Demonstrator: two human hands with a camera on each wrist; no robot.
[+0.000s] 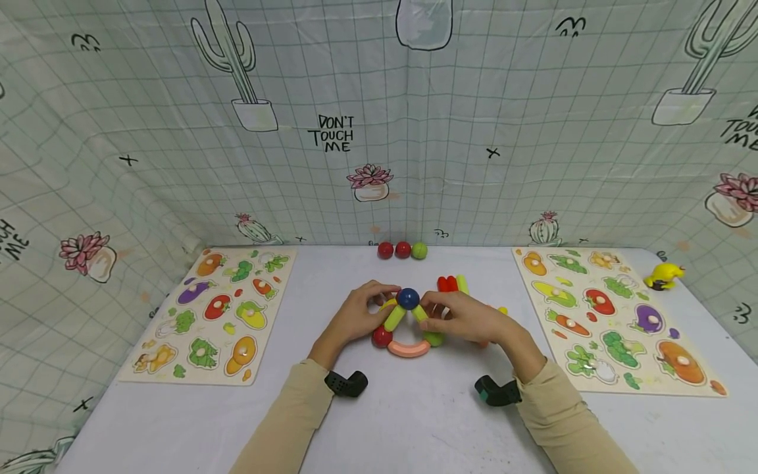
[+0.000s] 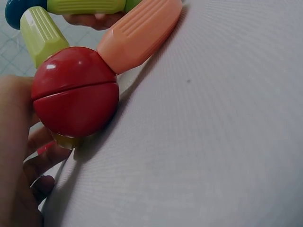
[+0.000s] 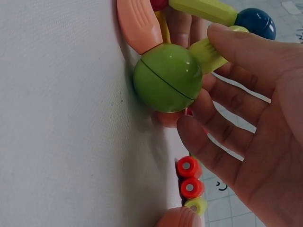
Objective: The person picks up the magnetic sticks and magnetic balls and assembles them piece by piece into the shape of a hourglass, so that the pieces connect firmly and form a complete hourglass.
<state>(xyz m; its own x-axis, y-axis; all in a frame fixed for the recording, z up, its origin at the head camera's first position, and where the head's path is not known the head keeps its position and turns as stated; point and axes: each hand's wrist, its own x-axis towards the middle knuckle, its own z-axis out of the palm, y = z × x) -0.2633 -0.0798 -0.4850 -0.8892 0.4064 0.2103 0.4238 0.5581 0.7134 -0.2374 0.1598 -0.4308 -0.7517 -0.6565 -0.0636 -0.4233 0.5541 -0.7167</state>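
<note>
A magnetic building-toy frame stands on the table, with a blue ball [image 1: 408,299] on top and two yellow-green rods sloping down from it. The left rod [image 1: 395,318] meets a red ball [image 2: 75,92]; the right rod [image 3: 207,56] meets a green ball [image 3: 168,78]. A curved orange rod [image 1: 408,349] joins these lower balls along the front. My left hand [image 1: 361,311] holds the left rod near the top, a fingertip at the blue ball. My right hand [image 1: 464,315] pinches the right rod between thumb and fingers. Parts behind are mostly hidden.
Two red balls and a green ball [image 1: 419,251] line the back edge. Red rods [image 1: 447,284] and a yellow-green one lie behind my right hand. Vegetable puzzle boards flank the work, left [image 1: 278,296] and right [image 1: 530,316]. A yellow toy [image 1: 664,275] sits far right.
</note>
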